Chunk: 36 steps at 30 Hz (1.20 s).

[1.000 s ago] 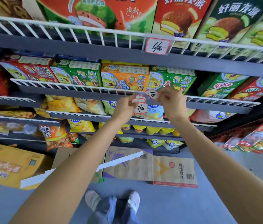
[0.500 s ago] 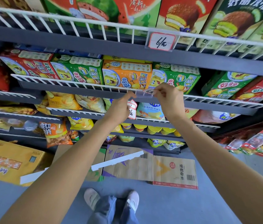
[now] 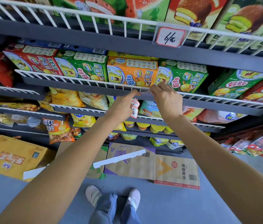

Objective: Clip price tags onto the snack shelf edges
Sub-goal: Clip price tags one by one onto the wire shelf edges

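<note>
Two shoes (image 3: 113, 197) are standing on the grey floor (image 3: 168, 206), with flat cardboard (image 3: 151, 165) lying just ahead. Higher up, the left hand (image 3: 122, 106) is gripping spare price tags (image 3: 134, 109) with curled fingers while its pointing finger is touching the white wire shelf edge (image 3: 79, 80). The right hand (image 3: 166, 98) is pinching a price tag (image 3: 146, 92) right against that edge, below the orange box (image 3: 131, 71). Farther up, another tag (image 3: 170, 36) is hanging on the top rail
</note>
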Motion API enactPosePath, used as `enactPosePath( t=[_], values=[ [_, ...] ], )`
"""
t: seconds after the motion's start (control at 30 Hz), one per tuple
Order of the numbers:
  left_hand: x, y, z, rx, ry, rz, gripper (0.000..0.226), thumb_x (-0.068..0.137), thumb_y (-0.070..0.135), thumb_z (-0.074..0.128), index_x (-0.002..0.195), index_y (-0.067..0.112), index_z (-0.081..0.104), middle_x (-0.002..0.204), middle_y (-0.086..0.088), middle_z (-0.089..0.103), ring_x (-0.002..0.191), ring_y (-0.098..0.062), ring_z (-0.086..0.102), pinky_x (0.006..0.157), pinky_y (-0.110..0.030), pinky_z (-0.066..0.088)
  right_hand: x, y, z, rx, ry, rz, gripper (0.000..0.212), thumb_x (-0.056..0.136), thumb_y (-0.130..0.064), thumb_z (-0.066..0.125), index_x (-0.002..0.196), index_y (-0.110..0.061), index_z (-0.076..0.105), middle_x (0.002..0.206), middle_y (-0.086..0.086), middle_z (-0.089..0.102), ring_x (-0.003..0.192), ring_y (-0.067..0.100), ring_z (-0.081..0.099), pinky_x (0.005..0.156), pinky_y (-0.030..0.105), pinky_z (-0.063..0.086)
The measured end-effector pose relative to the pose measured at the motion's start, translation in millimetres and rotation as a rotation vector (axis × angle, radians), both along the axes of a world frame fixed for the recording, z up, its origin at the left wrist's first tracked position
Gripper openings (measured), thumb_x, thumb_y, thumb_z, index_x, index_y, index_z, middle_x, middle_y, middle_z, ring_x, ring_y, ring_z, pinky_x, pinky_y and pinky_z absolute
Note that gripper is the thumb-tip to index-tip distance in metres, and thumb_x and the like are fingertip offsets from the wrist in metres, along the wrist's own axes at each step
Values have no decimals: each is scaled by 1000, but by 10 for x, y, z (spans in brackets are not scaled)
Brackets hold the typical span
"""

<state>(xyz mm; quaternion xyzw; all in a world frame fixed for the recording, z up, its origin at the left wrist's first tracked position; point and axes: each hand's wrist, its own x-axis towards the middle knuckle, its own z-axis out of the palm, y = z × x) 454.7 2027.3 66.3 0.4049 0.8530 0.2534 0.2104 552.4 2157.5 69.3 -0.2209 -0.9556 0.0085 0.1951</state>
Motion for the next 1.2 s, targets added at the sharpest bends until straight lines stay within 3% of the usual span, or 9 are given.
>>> enactPosePath(
  t=[0.17,0.43,0.6,0.7,0.8,0.97,1.1,1.2],
  values=[
    [-5,5,11,-5,14,-1,54,89,-8,38,129,27,42,106,-17,63,89,-22,46,62,-32,35,60,-21,-10,125,-50,33,40,42,16,69,72,-10,69,72,5,61,53,23,55,42,15,21],
    [-3,8,16,-6,-2,-4,50,89,-6,39,125,28,41,99,-17,63,88,-26,54,46,-29,32,126,-55,-87,153,-84,-6,35,52,10,75,80,-10,69,87,7,63,67,26,57,40,16,25],
    [16,28,55,16,-37,27,49,90,-4,39,126,28,45,103,-14,64,87,-23,54,46,-26,34,145,-94,-105,189,-103,0,31,57,0,78,85,-9,70,103,8,65,77,26,60,40,19,23],
    [18,26,76,51,-67,60,49,91,-3,42,128,28,48,108,-11,64,96,-24,58,61,-31,45,164,-105,-166,210,-141,-2,43,57,-3,82,98,-7,69,107,7,65,80,24,60,38,19,23],
    [45,34,114,97,-41,92,45,93,1,44,130,26,49,118,-8,63,107,-24,58,74,-30,43,211,-92,-192,194,-195,6,57,57,-5,83,110,-4,65,115,10,61,86,27,60,36,20,26],
    [116,40,105,113,101,140,59,95,1,41,143,34,31,129,-6,58,112,-29,50,81,-34,40,251,-95,-226,154,-257,15,65,61,-11,83,121,-3,58,126,12,55,89,27,61,36,19,24],
    [117,56,91,18,105,119,66,94,-3,41,146,32,23,118,-16,62,105,-31,52,79,-39,45,283,-79,-258,184,-278,26,69,65,-14,80,127,-2,53,132,13,52,88,24,61,38,21,24],
    [128,70,113,8,136,116,65,93,-4,41,147,29,23,117,-17,62,110,-32,49,79,-37,43,299,-45,-292,216,-314,40,74,67,-22,79,132,-3,49,137,11,49,87,21,61,40,23,34]
  ],
)
